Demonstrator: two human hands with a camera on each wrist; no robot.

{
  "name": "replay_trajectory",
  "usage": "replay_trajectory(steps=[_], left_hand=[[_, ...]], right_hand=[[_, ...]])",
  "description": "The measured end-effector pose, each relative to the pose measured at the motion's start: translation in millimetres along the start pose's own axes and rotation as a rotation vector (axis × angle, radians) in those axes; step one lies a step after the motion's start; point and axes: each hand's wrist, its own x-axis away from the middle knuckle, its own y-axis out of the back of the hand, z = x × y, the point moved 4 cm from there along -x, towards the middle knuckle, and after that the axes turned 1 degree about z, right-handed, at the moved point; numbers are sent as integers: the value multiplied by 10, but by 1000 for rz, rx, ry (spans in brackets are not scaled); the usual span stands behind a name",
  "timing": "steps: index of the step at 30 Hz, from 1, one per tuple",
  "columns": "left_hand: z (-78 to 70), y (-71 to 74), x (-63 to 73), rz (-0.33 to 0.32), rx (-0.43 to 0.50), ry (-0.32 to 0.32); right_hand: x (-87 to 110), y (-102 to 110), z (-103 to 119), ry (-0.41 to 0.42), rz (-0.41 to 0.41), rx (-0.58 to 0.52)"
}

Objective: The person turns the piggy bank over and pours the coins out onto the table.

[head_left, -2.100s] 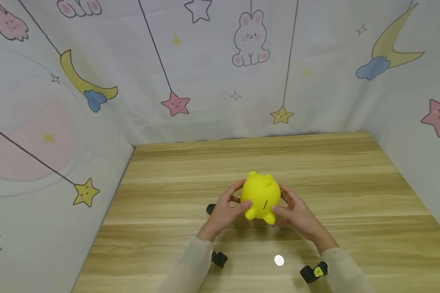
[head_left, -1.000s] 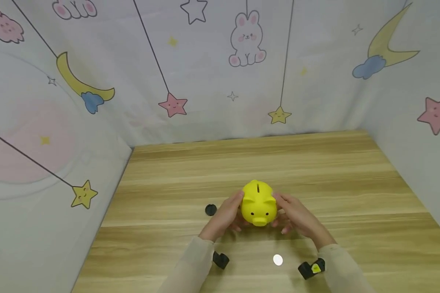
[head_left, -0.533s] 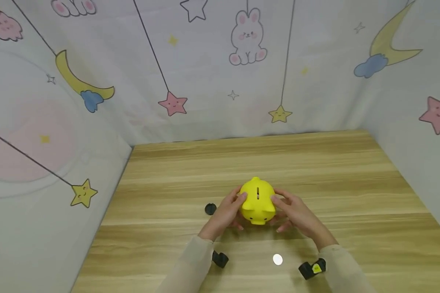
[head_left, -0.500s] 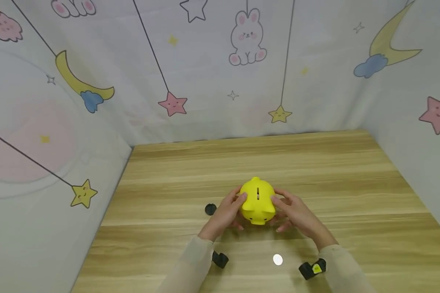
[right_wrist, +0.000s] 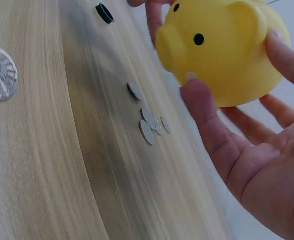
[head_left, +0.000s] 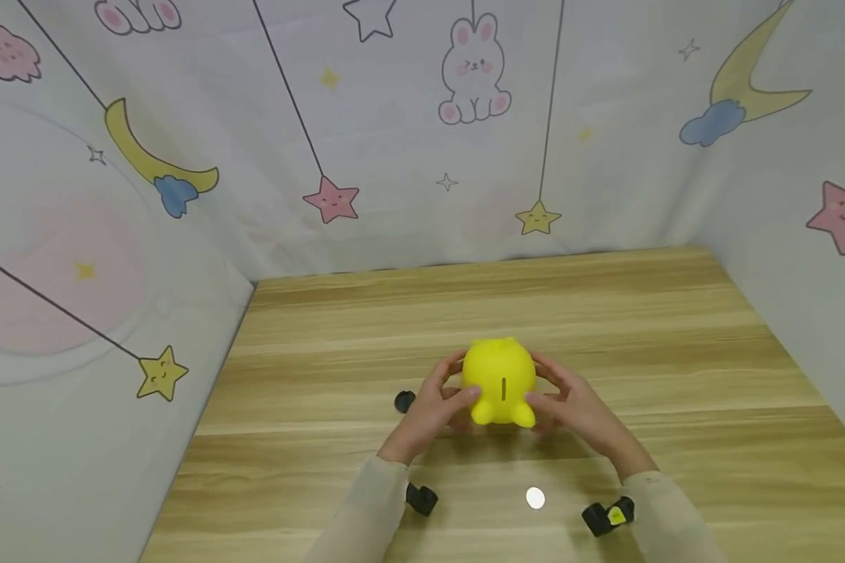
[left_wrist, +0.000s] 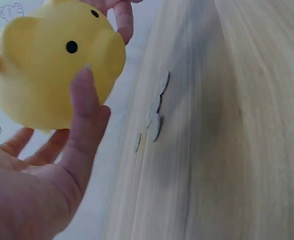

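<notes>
A yellow piggy bank (head_left: 500, 371) is held above the table between both hands. It is tipped forward, so its slot and ears face the head camera, while its snout and black eyes show in the wrist views. The left hand (head_left: 429, 403) grips one side with thumb and fingers curved round it. On the other side, the right hand (head_left: 577, 403) holds it the same way. Several silver coins (right_wrist: 147, 131) lie on the table beneath the snout, hidden from the head view by the bank and hands. A single coin (head_left: 535, 498) lies nearer the person.
A round black plug (head_left: 404, 402) rests on the wooden table (head_left: 324, 328), left of the left hand. Black wrist cameras (head_left: 421, 499) sit at both sleeves. Patterned fabric walls (head_left: 408, 156) enclose the table at the back and sides.
The piggy bank has rocked in the hands: tipped forward at first, then level with its face towards the person, now tipped forward again with its snout down. Both hands keep their hold.
</notes>
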Motion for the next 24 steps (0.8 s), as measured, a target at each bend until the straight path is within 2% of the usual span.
replay_trajectory(steps=[6,8,10,13,16,18,20,22,24], left_hand=[[-56,3,18,53,49,-126],[-76,11,26,55,38,-146],[-84,16,32,49,26,-134],[-50,12,28,25,16,-48],[20,-23,28,-15,-6,108],[70,-55,31,-44,-56,225],[99,-84,40,-62,-120,309],[118,-97,47,-75,-179,365],[121,-102,45,-85,-205,385]], right_hand=[[28,38,67,142,-14,69],[39,34,89,149,-9,73],[48,32,101,124,-9,65],[50,21,92,1,-36,44],[45,-36,44,-194,-86,25],[39,-89,-11,-327,-106,10],[38,-133,-54,-420,-123,22],[28,-163,-83,-471,-117,42],[13,-175,-90,-488,-128,50]])
